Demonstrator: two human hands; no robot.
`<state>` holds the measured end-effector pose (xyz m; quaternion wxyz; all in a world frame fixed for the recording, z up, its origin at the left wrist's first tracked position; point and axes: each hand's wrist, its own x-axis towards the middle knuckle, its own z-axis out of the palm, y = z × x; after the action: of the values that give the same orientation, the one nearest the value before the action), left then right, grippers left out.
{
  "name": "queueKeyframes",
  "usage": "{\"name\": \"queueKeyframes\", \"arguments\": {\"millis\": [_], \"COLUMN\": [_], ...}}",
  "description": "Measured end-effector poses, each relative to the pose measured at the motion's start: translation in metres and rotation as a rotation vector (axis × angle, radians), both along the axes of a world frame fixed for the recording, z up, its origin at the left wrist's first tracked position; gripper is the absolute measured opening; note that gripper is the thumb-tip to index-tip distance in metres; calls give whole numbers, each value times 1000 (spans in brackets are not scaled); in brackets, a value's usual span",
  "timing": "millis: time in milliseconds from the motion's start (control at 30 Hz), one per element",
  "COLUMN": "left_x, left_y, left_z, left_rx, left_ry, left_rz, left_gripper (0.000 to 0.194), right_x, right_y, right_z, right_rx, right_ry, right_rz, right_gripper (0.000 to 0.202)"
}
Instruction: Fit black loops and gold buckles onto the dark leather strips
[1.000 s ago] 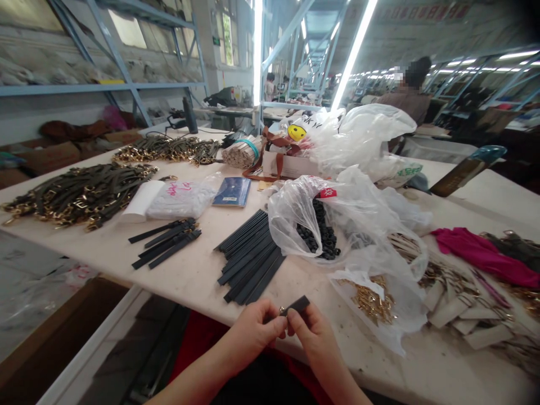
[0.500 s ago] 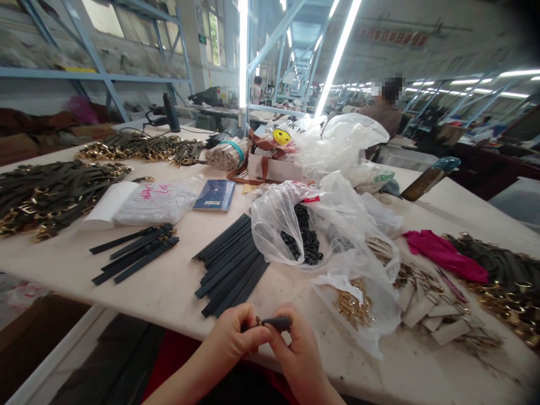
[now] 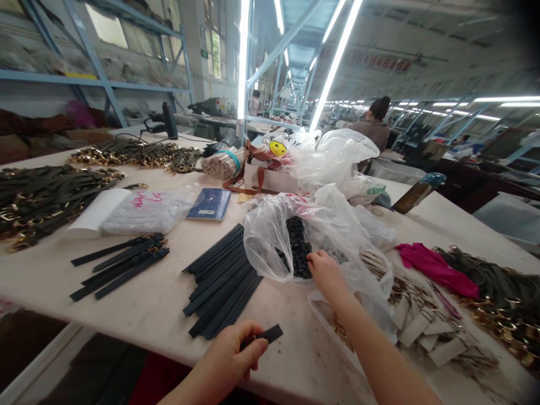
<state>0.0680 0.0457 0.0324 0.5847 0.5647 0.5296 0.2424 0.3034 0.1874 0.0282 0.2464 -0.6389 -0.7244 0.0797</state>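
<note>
My left hand [image 3: 238, 350] is closed around a short dark strap [image 3: 273, 334], whose flat end sticks out past the thumb at the table's front. My right hand [image 3: 324, 271] reaches forward to an open clear plastic bag [image 3: 262, 239]. Its curled fingertips touch the edge of a heap of small black loop-like pieces [image 3: 297, 239] in the bag; what they pinch, if anything, is too small to tell. Left of the bag lies a fanned stack of dark flat straps [image 3: 223, 281]. Several dark straps with folded ends [image 3: 122, 261] lie farther left.
Beneath my right forearm lies a plastic bag of small gold metal parts [image 3: 336, 331]. Pale straps [image 3: 422, 323] and a magenta cloth [image 3: 436, 269] lie to the right. A blue booklet [image 3: 209, 203], a white packet [image 3: 145, 212] and straps with gold hardware [image 3: 50, 191] occupy the left.
My right hand has left the strap and moved forward to the black pieces in the bag. My left hand keeps the strap, its flat end now showing.
</note>
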Motion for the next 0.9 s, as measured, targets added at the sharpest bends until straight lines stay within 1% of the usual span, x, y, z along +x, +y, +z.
{"name": "queueKeyframes", "arguments": {"millis": [33,100,200,267,367,467,533,633,700,767,833,900], "left_x": [0,-1,-2,0,4,6,5,4,3,2,1,1], "left_y": [-1,-4,-6,-5,-2,0,-1,-5,-7,-10,-11,-12], "left_z": [1,2,4,5,7,13,18,24,25,25,25,25], "left_rx": [1,2,10,21,41,88,121,148,163,186,209,232], "left_ry": [2,7,11,7,-25,-58,-72,-84,-77,-60,-42,-9], "left_rz": [-6,4,41,64,105,160,196,225,241,253,254,251], "left_gripper": [26,25,26,26,25,25,25,24,23,23,23,23], "right_x": [2,3,5,5,-4,-23,-38,-58,-68,-76,-82,-85], "right_y": [8,14,10,1,-22,-53,-73,-95,-103,-109,-114,-119], "right_z": [-3,-9,-11,-9,-3,5,10,15,16,16,16,16], "right_rx": [-5,-3,15,14,-29,-104,-170,-283,-326,-380,-467,-556], "right_ry": [-17,-24,33,109,270,419,550,846,1041,1205,1332,1425], "right_rz": [-5,-11,-13,-5,51,150,217,282,268,227,184,147], "right_gripper": [11,10,8,3,15,24,28,28,24,24,28,25]}}
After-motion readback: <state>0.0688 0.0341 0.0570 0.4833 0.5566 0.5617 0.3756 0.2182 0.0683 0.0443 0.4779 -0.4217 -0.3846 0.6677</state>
